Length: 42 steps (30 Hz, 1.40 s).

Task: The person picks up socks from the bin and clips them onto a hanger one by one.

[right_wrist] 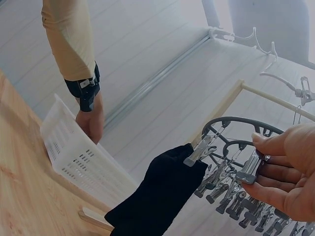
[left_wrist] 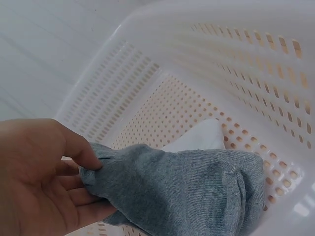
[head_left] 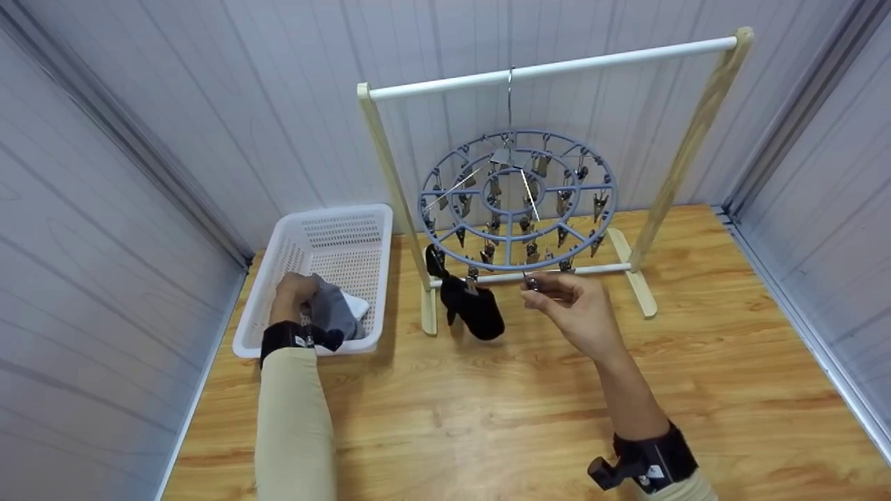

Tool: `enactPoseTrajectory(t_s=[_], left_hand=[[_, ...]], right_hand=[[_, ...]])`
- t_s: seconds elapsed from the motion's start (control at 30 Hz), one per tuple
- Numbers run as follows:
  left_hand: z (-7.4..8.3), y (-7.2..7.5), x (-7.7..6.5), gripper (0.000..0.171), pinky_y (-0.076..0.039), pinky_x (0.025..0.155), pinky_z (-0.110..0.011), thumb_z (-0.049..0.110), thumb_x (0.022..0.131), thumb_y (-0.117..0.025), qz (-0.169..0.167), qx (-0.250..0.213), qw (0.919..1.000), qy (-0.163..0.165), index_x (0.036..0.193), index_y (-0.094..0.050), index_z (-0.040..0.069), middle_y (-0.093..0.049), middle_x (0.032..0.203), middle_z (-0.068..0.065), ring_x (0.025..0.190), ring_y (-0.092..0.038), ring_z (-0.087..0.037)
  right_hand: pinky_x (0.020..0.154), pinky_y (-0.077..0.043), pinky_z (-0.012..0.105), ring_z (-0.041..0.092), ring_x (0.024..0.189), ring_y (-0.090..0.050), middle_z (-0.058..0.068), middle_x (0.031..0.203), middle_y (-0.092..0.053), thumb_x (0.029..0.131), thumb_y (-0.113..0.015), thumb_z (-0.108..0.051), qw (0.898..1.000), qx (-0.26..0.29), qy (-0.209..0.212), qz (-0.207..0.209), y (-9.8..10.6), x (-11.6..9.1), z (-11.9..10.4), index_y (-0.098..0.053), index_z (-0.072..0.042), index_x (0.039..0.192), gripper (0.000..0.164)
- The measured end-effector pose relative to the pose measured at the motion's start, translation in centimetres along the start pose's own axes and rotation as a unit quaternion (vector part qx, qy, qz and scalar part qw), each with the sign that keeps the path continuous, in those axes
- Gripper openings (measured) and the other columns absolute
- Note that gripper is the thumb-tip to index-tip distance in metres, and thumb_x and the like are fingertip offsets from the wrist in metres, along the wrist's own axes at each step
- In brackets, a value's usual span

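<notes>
In the left wrist view my left hand pinches one end of a grey knit sock between thumb and fingers. The sock's folded length lies inside the white basket, partly over a white cloth item. My right hand pinches a metal clip at the near rim of the round blue-grey clip hanger. Nothing shows between that clip's tips. Just left of this hand, a black sock hangs from the rim, held by clips.
The hanger hooks over the white bar of a wooden-legged stand, with several metal clips dangling from its rings. Wood flooring lies underneath. Panelled walls stand behind and on both sides, and the basket is near the left wall.
</notes>
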<state>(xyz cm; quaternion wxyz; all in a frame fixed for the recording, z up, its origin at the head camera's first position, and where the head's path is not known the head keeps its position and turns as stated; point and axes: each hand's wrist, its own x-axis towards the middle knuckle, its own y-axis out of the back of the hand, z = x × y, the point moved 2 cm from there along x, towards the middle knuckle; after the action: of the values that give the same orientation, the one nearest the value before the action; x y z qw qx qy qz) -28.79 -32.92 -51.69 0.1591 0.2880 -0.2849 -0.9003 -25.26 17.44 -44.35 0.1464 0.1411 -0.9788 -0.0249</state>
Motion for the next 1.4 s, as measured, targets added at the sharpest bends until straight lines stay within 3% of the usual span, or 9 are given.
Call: enactPoseTrajectory(t_s=[0.13, 0.3, 0.47, 0.57, 0.7, 0.87, 1.17, 1.3, 1.4], left_hand=[[0.0, 0.1, 0.3, 0.016, -0.038, 0.052, -0.03, 0.006, 0.1, -0.037, -0.022, -0.011, 0.9996, -0.015, 0.088, -0.047, 0.003, -0.04, 0.071, -0.004, 0.058, -0.041, -0.015], [0.1, 0.1, 0.4, 0.016, -0.045, 0.054, -0.03, 0.008, 0.097, -0.045, -0.019, -0.017, 0.9993, -0.029, 0.088, -0.055, -0.001, -0.049, 0.073, -0.004, 0.06, -0.05, -0.017], [0.1, 0.0, 0.4, 0.027, -0.043, 0.054, -0.028, 0.012, 0.102, -0.048, -0.036, -0.031, 0.9985, -0.027, 0.075, -0.046, 0.007, -0.041, 0.06, 0.002, 0.055, -0.045, -0.013], [-0.1, -0.2, 0.4, 0.024, -0.049, 0.058, -0.03, 0.014, 0.104, -0.051, -0.035, -0.03, 0.9987, -0.022, 0.084, -0.055, 0.002, -0.046, 0.063, 0.0, 0.057, -0.05, -0.013], [-0.3, -0.6, 0.2, 0.033, -0.053, 0.066, -0.033, 0.025, 0.106, -0.057, -0.017, -0.029, 0.9994, -0.01, 0.114, -0.062, -0.006, -0.054, 0.08, -0.004, 0.069, -0.056, -0.016], [0.0, -0.8, -0.3, 0.061, -0.055, 0.079, -0.04, 0.032, 0.106, -0.06, -0.003, -0.036, 0.9993, -0.007, 0.144, -0.05, -0.014, -0.06, 0.113, -0.017, 0.094, -0.061, -0.026], [1.1, -0.4, -0.8, 0.064, -0.05, 0.108, -0.055, 0.024, 0.107, -0.06, 0.025, -0.053, 0.9981, -0.021, 0.154, -0.04, -0.015, -0.049, 0.151, -0.034, 0.135, -0.055, -0.045], [1.5, -0.3, -1.1, 0.052, -0.057, 0.087, -0.045, 0.026, 0.107, -0.063, 0.065, -0.028, 0.9968, -0.038, 0.137, -0.056, -0.015, -0.061, 0.124, -0.029, 0.108, -0.065, -0.036], [1.8, -0.1, -1.4, 0.039, -0.05, 0.066, -0.034, 0.029, 0.105, -0.066, 0.091, -0.013, 0.994, -0.059, 0.115, -0.064, -0.01, -0.058, 0.096, -0.014, 0.08, -0.059, -0.022]], right_hand=[[0.081, -0.064, 0.037, 0.023, 0.085, -0.078, 0.018, 0.106, -0.078, 0.094, -0.08, -0.002, 1.0, 0.0, 0.001, -0.001, 0.0, 0.0, 0.0, -0.076, 0.004, 0.12, 0.027], [0.081, -0.064, 0.037, 0.022, 0.085, -0.078, 0.018, 0.105, -0.078, 0.094, -0.08, -0.003, 1.0, -0.003, 0.0, -0.002, 0.0, 0.0, 0.0, -0.076, 0.005, 0.12, 0.028], [0.081, -0.064, 0.037, 0.022, 0.084, -0.078, 0.019, 0.105, -0.078, 0.093, -0.08, -0.001, 1.0, 0.002, 0.002, 0.001, 0.0, 0.0, -0.1, -0.076, 0.005, 0.119, 0.027], [0.081, -0.064, 0.037, 0.021, 0.084, -0.078, 0.019, 0.104, -0.078, 0.093, -0.08, 0.0, 1.0, 0.002, 0.007, 0.002, -0.1, 0.0, 0.0, -0.076, 0.006, 0.12, 0.028], [0.081, -0.064, 0.036, 0.021, 0.084, -0.078, 0.018, 0.104, -0.079, 0.093, -0.08, 0.0, 1.0, -0.003, 0.009, 0.003, -0.1, 0.0, 0.0, -0.076, 0.006, 0.12, 0.028], [0.08, -0.064, 0.037, 0.022, 0.084, -0.078, 0.018, 0.104, -0.079, 0.092, -0.08, 0.0, 1.0, 0.001, 0.008, 0.004, -0.1, 0.0, -0.1, -0.076, 0.006, 0.12, 0.028], [0.08, -0.064, 0.037, 0.021, 0.083, -0.078, 0.019, 0.103, -0.078, 0.092, -0.08, 0.001, 1.0, 0.006, 0.006, 0.002, -0.2, 0.0, -0.1, -0.076, 0.006, 0.119, 0.028], [0.08, -0.064, 0.037, 0.021, 0.083, -0.078, 0.018, 0.102, -0.078, 0.093, -0.08, 0.0, 1.0, 0.003, 0.006, -0.001, -0.2, 0.1, -0.1, -0.076, 0.005, 0.119, 0.028], [0.08, -0.064, 0.036, 0.021, 0.084, -0.078, 0.019, 0.103, -0.078, 0.093, -0.08, -0.001, 1.0, 0.0, 0.004, -0.003, -0.2, 0.1, -0.2, -0.075, 0.007, 0.12, 0.029]])
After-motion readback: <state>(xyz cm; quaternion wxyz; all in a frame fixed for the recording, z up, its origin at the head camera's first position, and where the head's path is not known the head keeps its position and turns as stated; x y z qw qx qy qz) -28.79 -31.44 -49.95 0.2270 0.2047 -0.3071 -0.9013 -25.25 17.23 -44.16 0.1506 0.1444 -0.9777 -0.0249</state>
